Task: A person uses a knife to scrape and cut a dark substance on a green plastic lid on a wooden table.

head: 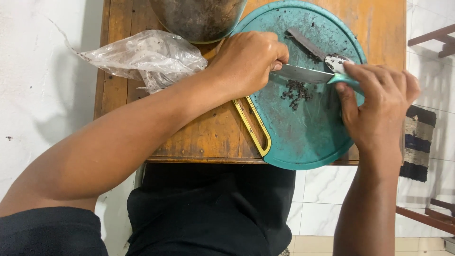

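Observation:
A round teal cutting board (308, 137) lies on a small wooden table (208, 137) and hangs over its near edge. My right hand (379, 109) grips the teal handle of a knife (303, 74), whose blade lies flat across the board. My left hand (249, 59) is closed, fingertips touching the blade's tip end. A small pile of dark chopped bits (296, 92) sits just below the blade. A dark strip (305, 43) and a speckled piece (337, 61) lie at the board's far side.
A crumpled clear plastic bag (142, 57) lies at the table's left. A large dark bowl (199, 19) stands at the far edge. A yellow-edged handle (253, 125) juts from the board. White tiled floor, a striped mat (417, 142) and wooden furniture legs are at the right.

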